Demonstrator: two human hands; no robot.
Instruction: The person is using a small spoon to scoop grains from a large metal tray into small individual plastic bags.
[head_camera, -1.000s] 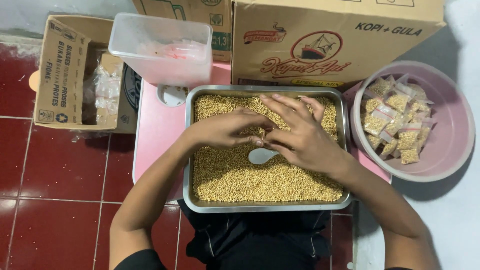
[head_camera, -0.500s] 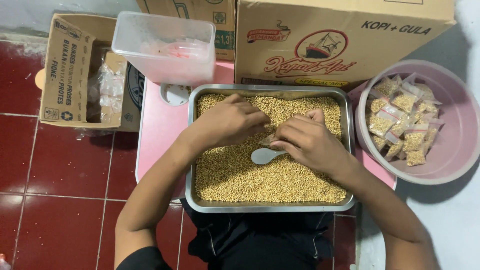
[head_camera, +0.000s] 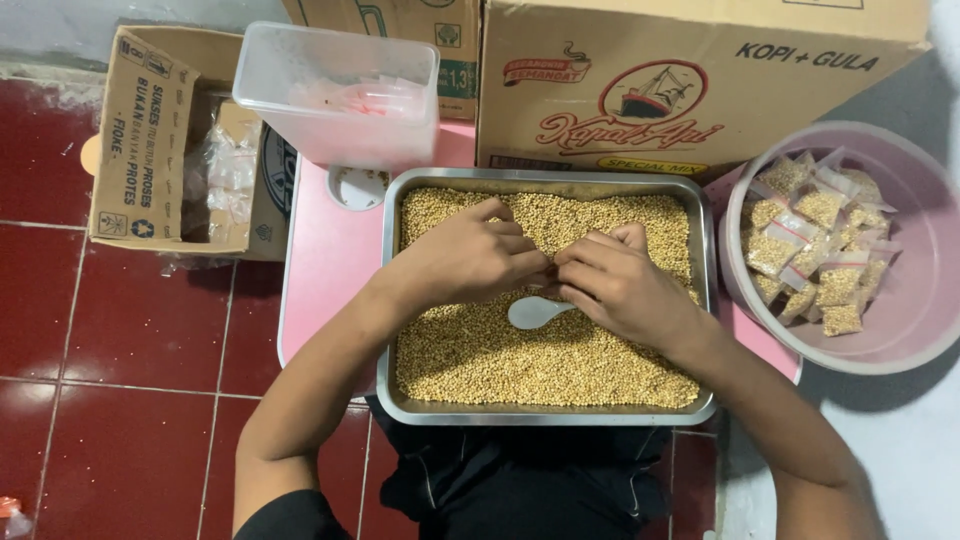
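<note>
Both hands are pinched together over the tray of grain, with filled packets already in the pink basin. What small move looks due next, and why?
Probably the right hand carries what the fingertips pinch to the pink basin, once it is closed. The hands meet over the grain tray, the white spoon lies idle, and filled packets already sit there. The pinched item itself is hidden.

A home packing spot on the floor: red floor tiles (head_camera: 130, 330), a low pink bench (head_camera: 325, 270), stacked cardboard boxes (head_camera: 680, 80), a metal tray (head_camera: 545, 415) of grain, and a pink basin (head_camera: 900, 330) full of small filled sachets (head_camera: 815, 250).
</note>
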